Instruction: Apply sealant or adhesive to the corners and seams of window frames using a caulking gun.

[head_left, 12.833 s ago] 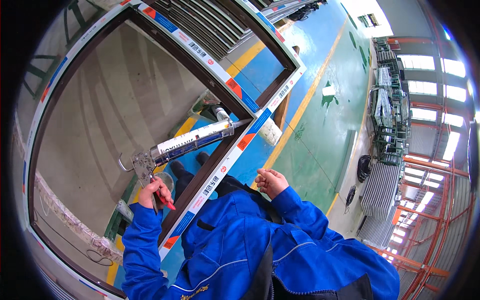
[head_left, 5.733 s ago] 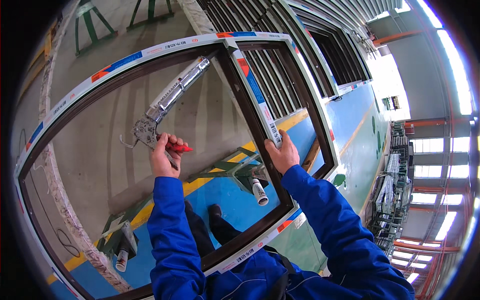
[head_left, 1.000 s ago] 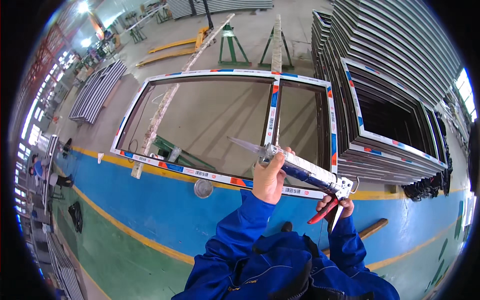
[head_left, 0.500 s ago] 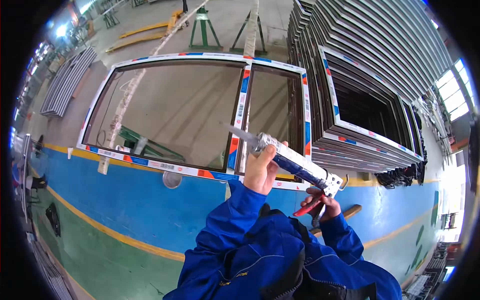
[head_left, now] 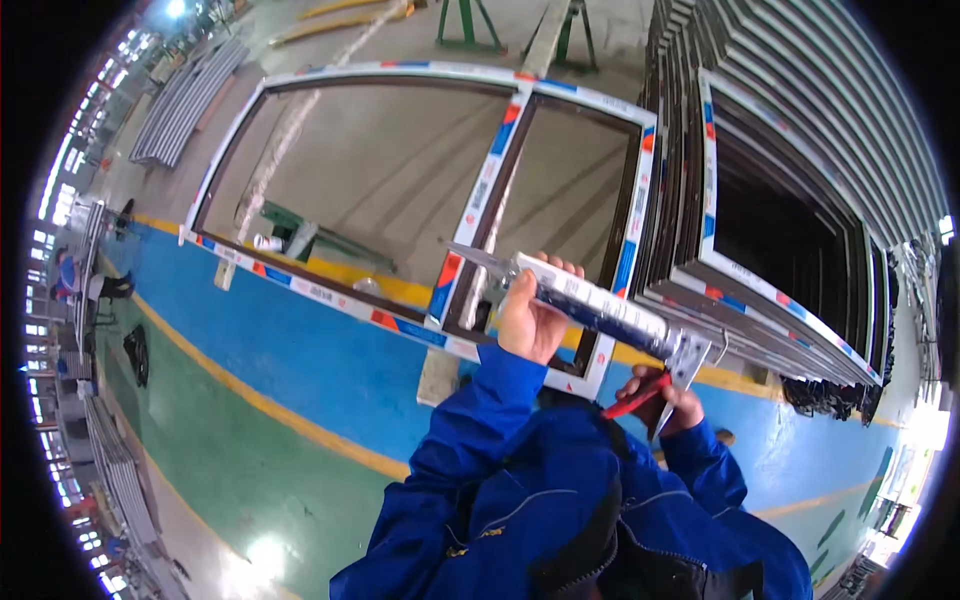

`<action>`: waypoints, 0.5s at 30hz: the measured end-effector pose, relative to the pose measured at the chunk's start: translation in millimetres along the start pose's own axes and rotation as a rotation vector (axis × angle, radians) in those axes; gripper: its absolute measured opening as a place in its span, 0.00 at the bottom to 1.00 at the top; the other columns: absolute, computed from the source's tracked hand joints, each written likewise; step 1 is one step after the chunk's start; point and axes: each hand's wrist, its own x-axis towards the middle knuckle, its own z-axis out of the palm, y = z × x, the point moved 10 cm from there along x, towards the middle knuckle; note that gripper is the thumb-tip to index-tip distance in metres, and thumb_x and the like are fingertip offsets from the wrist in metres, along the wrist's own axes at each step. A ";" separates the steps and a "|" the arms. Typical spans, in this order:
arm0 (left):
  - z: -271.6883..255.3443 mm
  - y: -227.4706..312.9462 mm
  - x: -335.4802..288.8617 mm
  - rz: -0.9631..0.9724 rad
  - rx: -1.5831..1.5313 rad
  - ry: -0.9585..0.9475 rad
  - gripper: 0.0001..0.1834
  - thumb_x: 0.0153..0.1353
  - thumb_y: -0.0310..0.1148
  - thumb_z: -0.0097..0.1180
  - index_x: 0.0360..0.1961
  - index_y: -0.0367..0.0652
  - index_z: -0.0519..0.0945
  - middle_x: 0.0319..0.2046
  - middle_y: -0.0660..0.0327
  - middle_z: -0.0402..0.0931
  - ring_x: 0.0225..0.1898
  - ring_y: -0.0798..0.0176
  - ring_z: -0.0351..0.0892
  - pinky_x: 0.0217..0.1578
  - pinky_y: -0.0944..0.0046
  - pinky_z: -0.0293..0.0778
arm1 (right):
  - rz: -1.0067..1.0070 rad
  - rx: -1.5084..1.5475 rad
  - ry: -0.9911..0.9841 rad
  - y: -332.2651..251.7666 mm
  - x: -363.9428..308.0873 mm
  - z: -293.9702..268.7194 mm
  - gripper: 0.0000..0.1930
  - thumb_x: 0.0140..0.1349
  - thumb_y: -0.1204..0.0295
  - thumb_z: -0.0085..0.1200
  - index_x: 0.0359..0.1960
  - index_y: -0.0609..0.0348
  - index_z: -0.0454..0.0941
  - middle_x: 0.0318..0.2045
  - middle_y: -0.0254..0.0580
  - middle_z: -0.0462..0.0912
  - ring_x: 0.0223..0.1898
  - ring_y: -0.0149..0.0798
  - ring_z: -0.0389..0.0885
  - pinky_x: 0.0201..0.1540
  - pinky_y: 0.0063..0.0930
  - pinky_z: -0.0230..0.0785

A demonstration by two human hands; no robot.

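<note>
A caulking gun (head_left: 608,314) with a blue and white tube lies slantwise across my front, its pale nozzle pointing up and left. My left hand (head_left: 535,318) is wrapped round the front of the tube, thumb on top. At the rear end, my right hand (head_left: 668,398) grips the handle beside the red lever. Beyond the gun is a dark window frame (head_left: 462,268) edged with white, blue and orange protective film, split by a crossbar. The nozzle tip overlaps the crossbar in view; I cannot tell whether it touches.
Stacked window frames (head_left: 712,190) stand close on the right. Pale wrapped support beams (head_left: 265,178) run beneath the frame, with green trestles (head_left: 468,28) beyond. Long profiles (head_left: 190,100) lie at the far left. A person (head_left: 92,278) is at the left edge, past the blue floor strip (head_left: 300,340).
The view has shifted, so the window frame and the stack appear farther right. Both hands keep their hold on the caulking gun, whose nozzle now appears over the crossbar.
</note>
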 end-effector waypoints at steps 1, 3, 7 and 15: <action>-4.3 -3.4 0.3 -0.007 0.010 0.011 0.20 0.58 0.42 0.61 0.46 0.41 0.73 0.41 0.58 0.76 0.49 0.55 0.74 0.61 0.44 0.62 | 0.012 -0.012 -0.005 -11.3 1.3 -1.2 0.32 0.54 0.60 0.59 0.57 0.68 0.65 0.44 0.53 0.79 0.51 0.56 0.75 0.59 0.51 0.62; -18.3 -12.8 -2.2 -0.017 -0.041 0.069 0.18 0.58 0.43 0.62 0.42 0.43 0.77 0.41 0.60 0.77 0.49 0.55 0.75 0.60 0.42 0.63 | 0.027 -0.017 0.024 -29.9 4.7 -3.5 0.33 0.56 0.56 0.55 0.58 0.70 0.66 0.42 0.54 0.80 0.48 0.56 0.76 0.56 0.49 0.64; -68.2 -21.6 -9.9 0.011 -0.092 0.289 0.16 0.56 0.45 0.63 0.38 0.45 0.80 0.40 0.59 0.79 0.47 0.54 0.76 0.57 0.41 0.65 | 0.077 0.102 0.123 -28.7 9.8 -4.9 0.35 0.56 0.57 0.56 0.60 0.68 0.64 0.42 0.54 0.80 0.49 0.56 0.76 0.57 0.53 0.63; -102.2 -26.8 -20.6 0.049 -0.161 0.400 0.14 0.57 0.47 0.61 0.35 0.49 0.80 0.37 0.65 0.80 0.45 0.56 0.76 0.54 0.46 0.67 | 0.191 -0.042 0.223 -33.0 20.4 -25.0 0.34 0.47 0.68 0.56 0.57 0.71 0.65 0.41 0.57 0.80 0.48 0.59 0.77 0.55 0.55 0.67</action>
